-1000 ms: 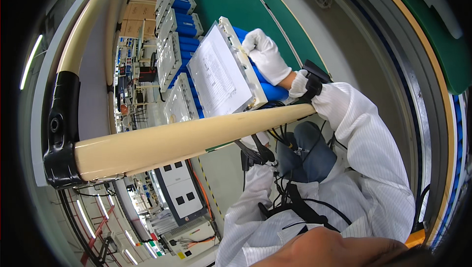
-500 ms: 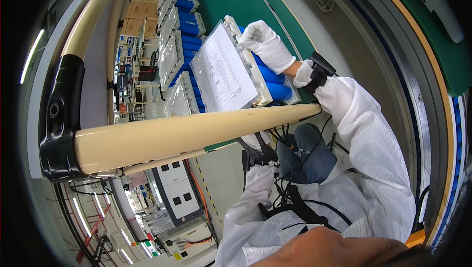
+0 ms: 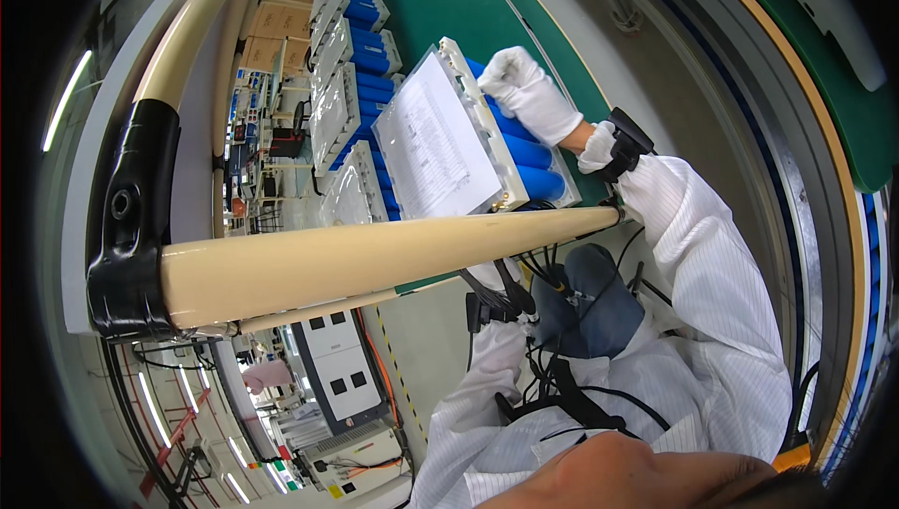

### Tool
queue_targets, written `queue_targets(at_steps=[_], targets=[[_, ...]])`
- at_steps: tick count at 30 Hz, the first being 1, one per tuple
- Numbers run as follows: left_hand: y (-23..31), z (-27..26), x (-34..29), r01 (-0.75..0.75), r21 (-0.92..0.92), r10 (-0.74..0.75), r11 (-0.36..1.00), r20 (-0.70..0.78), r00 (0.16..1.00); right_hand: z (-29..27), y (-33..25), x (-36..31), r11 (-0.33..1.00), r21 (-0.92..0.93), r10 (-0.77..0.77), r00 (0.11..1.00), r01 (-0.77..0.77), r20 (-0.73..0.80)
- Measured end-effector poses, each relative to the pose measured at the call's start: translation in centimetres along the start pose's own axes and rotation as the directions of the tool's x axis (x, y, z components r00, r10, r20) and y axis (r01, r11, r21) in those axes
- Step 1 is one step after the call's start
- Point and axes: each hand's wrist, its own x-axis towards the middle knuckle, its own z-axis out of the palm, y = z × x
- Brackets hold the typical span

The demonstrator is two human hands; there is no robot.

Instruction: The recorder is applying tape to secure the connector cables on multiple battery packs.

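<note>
Green tabletop (image 3: 449,3) fills the upper middle of the frame, a row of blue-and-white cell blocks (image 3: 368,52) along its left side and a tan pipe (image 3: 393,251) crossing below. Nearest block (image 3: 529,151), blue cylinders between 2 white frames, sits at upper centre, its long axis slanting from upper left to lower right. A printed sheet (image 3: 435,139) in a clear sleeve lies over its left face. The white-gloved right hand (image 3: 529,97), clearly the nearer of the 2, is above the cylinders with the block's left frame just to its left; its fingers curl inward, but whether they pinch anything I cannot tell. The left hand (image 3: 491,275), below the pipe, is mostly hidden, its state unreadable.
</note>
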Motion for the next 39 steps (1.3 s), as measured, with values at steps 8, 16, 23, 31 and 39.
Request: queue_targets(at_steps=[8, 16, 23, 31, 39], targets=[[0.2, 0.2, 0.0, 0.000, -0.016, 0.000, 1.000, 0.001, 1.000, -0.5, 1.2, -0.1, 0.995, 0.023, -0.100, 0.995, 0.100, -0.020], [0.5, 0.5, 0.1, -0.015, -0.039, 0.015, 0.999, 0.004, 1.000, -0.9, 0.9, 0.4, 0.972, -0.175, -0.141, 0.986, 0.155, 0.090], [1.6, 1.1, 0.1, -0.044, -0.081, 0.044, 0.996, -0.002, 0.999, -1.9, -1.9, -3.6, 1.000, 0.026, -0.008, 0.986, 0.004, 0.167], [3.9, 0.5, 0.8, -0.147, -0.220, 0.130, 0.964, -0.091, 0.987, -1.8, -10.2, -11.5, 0.898, -0.385, -0.342, 0.889, 0.213, -0.305], [6.1, -1.5, 1.4, -0.123, -0.275, 0.126, 0.954, -0.008, 0.992, 9.6, -15.9, -17.8, 0.803, -0.239, -0.560, 0.828, 0.547, 0.013]])
